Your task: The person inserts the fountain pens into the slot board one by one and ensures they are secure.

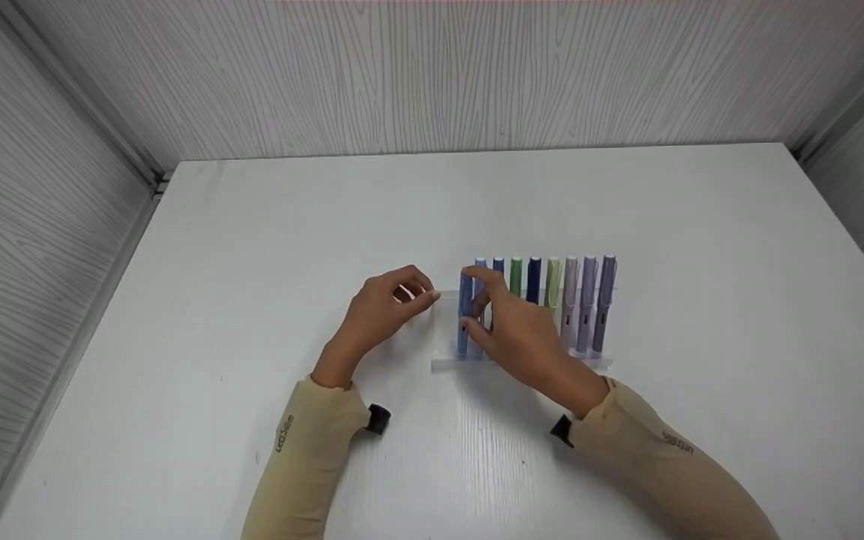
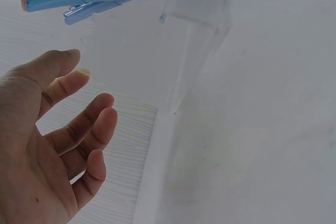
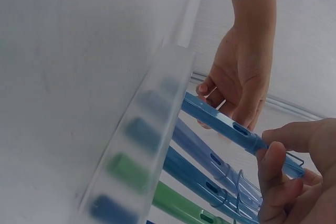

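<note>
A clear rack [image 1: 445,365] holds a row of upright capped pens. At the row's left end, my right hand [image 1: 518,330] grips a blue pen [image 1: 465,296] between thumb and fingers near its cap. The right wrist view shows this blue pen [image 3: 212,114] with its lower end at the rack's frosted base [image 3: 177,59]. My left hand [image 1: 379,304] is at the rack's upper left corner, thumb and index fingertips right at the edge. In the left wrist view the left hand [image 2: 52,135] has loosely bent, spread fingers with nothing between them.
Right of the held pen stand a light blue pen [image 1: 480,262], a green pen [image 1: 515,276], a navy pen [image 1: 534,277], a lime pen [image 1: 553,281] and several purple-toned pens [image 1: 587,307]. The white table [image 1: 289,225] meets a wood-grain panel [image 1: 432,75] behind.
</note>
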The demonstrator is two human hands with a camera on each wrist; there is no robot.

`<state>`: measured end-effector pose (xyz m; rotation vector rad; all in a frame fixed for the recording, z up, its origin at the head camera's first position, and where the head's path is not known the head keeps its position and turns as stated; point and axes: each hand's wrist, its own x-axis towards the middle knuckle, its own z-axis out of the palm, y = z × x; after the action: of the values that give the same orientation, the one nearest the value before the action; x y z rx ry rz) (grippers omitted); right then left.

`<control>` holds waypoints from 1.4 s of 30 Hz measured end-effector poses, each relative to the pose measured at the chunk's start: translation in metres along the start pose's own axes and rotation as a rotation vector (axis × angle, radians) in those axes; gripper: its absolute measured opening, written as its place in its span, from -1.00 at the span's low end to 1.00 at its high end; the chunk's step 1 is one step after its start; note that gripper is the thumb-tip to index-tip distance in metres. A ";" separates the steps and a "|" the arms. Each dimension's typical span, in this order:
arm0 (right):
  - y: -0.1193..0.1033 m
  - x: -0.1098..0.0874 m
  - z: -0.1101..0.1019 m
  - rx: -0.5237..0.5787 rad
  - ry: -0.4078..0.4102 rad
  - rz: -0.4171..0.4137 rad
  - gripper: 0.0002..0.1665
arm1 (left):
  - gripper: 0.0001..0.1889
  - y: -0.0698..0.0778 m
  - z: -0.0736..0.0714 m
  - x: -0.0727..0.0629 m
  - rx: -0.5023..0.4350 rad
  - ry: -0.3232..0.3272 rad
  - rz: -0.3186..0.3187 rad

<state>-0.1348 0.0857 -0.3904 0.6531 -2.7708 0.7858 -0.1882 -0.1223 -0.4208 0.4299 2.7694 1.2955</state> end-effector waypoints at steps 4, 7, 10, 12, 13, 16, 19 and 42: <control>0.000 0.000 0.001 0.000 -0.025 0.028 -0.26 | -0.80 0.001 0.000 0.000 0.001 0.000 0.000; 0.000 0.001 0.001 -0.001 -0.039 0.036 -0.26 | -0.80 0.001 0.000 0.000 -0.001 -0.002 0.001; -0.001 0.001 0.001 -0.014 -0.040 0.026 -0.27 | -0.80 0.001 0.000 -0.001 -0.005 -0.003 0.002; -0.001 0.001 0.001 -0.028 -0.038 0.020 -0.26 | -0.80 0.001 0.000 -0.001 -0.004 -0.004 0.004; -0.001 0.002 0.001 -0.033 -0.036 0.018 -0.26 | -0.80 0.001 0.000 -0.001 -0.005 -0.004 0.004; -0.003 0.003 0.001 -0.040 -0.033 0.030 -0.25 | -0.79 0.000 0.000 -0.001 -0.003 -0.003 0.010; -0.002 0.003 0.002 -0.057 -0.014 0.029 -0.25 | -0.80 0.000 0.000 -0.001 -0.008 -0.003 0.017; 0.003 0.006 0.005 -0.058 0.078 -0.024 -0.24 | -0.78 -0.001 -0.001 -0.001 -0.008 -0.006 0.049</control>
<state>-0.1414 0.0831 -0.3938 0.6306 -2.6993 0.7081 -0.1878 -0.1235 -0.4207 0.5033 2.7639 1.3130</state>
